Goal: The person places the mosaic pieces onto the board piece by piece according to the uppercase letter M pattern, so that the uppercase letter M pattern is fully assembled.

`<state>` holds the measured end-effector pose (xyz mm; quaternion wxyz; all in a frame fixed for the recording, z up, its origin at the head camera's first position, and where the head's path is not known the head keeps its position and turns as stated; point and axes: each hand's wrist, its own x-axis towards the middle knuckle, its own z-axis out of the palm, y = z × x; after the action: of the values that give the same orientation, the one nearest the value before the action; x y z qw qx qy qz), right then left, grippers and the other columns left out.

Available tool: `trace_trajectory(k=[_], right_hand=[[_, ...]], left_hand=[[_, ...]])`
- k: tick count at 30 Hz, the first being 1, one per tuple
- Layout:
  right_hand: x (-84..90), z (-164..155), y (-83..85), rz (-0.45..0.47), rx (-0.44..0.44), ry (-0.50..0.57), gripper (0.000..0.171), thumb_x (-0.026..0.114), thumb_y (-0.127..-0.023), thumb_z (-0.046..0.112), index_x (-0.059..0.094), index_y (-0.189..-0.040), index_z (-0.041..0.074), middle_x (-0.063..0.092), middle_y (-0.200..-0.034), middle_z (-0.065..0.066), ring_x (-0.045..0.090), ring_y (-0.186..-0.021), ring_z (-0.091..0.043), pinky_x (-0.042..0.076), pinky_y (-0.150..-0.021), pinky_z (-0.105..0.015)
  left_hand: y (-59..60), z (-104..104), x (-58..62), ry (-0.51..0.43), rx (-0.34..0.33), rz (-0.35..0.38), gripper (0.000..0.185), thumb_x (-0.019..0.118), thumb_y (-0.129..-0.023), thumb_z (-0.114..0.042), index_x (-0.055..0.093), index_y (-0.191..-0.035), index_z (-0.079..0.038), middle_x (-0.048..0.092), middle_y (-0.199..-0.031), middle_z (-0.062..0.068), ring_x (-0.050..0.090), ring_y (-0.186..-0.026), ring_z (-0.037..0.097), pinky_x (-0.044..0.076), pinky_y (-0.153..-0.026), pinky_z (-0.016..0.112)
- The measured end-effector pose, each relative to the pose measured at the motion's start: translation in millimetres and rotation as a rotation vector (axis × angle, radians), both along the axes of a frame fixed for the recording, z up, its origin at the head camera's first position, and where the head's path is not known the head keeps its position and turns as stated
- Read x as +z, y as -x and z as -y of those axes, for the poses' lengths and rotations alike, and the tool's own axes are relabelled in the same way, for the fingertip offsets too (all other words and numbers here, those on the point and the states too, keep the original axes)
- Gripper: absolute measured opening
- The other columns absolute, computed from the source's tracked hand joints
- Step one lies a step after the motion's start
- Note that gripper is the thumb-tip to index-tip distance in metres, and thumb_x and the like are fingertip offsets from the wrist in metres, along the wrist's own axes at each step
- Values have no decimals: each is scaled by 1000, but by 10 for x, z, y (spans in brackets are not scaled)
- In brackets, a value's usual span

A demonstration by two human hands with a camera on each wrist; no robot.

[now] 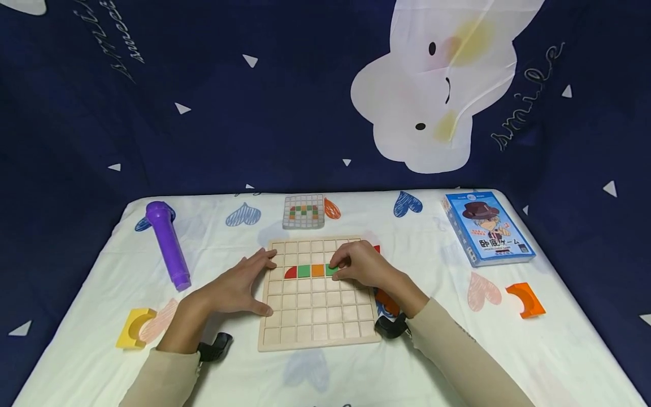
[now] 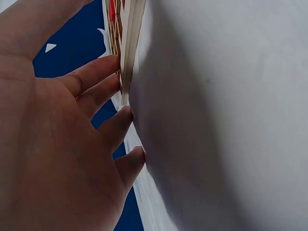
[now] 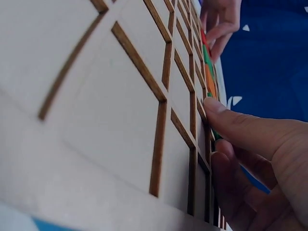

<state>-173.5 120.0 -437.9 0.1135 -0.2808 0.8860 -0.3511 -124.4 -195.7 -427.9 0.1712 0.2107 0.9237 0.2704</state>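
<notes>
A wooden grid board (image 1: 317, 305) lies in the middle of the table. One of its rows holds a red quarter-circle tile (image 1: 290, 273), a green tile (image 1: 303, 271) and an orange tile (image 1: 317, 270). My right hand (image 1: 337, 271) curls over a second green tile (image 1: 330, 271) beside the orange one and pinches it with fingertips and thumb (image 3: 226, 118). My left hand (image 1: 260, 282) lies flat on the cloth with straight fingers (image 2: 103, 72) against the board's left edge (image 2: 129, 43). The right wrist view shows the board (image 3: 120, 96) up close, with the tile row (image 3: 210, 77) beyond.
A pattern card (image 1: 303, 211) lies behind the board. A purple cylinder (image 1: 168, 244) and a yellow arch block (image 1: 133, 328) are to the left. A blue box (image 1: 487, 228) and an orange arch block (image 1: 526, 299) are to the right. Red (image 1: 377, 249) and orange (image 1: 387, 302) pieces peek from behind my right hand.
</notes>
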Motion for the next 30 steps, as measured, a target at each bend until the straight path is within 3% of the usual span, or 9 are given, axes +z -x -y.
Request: trace_trajectory(k=[10,16,22,30], right_hand=[[13,-42,-20,23,37,10,14,84,-82,13,80,-96,13,77,-103,1,65,-91,-9,56,-81,-20],[53,-107,-7,18,87,26,26,83,-84,17,78,-109,14,73,-119,1,66,-107,-14,58,-92,-26],[149,-253,27,41,63,125,32,81,-87,15,74,-118,9,70,-125,-2,67,-97,-22,59,-79,-24],[234,-439,56,7,36,136,33,81,-87,13,74,-118,10,72,-125,-4,66,-90,-22,57,-75,-21]], left_hand=[[-6,-4,-18,2,-8,-9,86,92,-64,-40,52,-134,-9,30,-169,11,16,-160,40,16,-128,67],[-11,4,-18,1,1,-7,87,92,-64,-40,52,-134,-8,29,-169,12,16,-160,42,15,-128,67],[-11,5,-27,0,-3,-13,87,92,-63,-40,52,-134,-9,30,-168,11,17,-160,41,16,-128,67],[-9,10,-33,0,-2,-15,87,93,-63,-40,52,-133,-9,30,-168,12,16,-160,41,16,-128,66]])
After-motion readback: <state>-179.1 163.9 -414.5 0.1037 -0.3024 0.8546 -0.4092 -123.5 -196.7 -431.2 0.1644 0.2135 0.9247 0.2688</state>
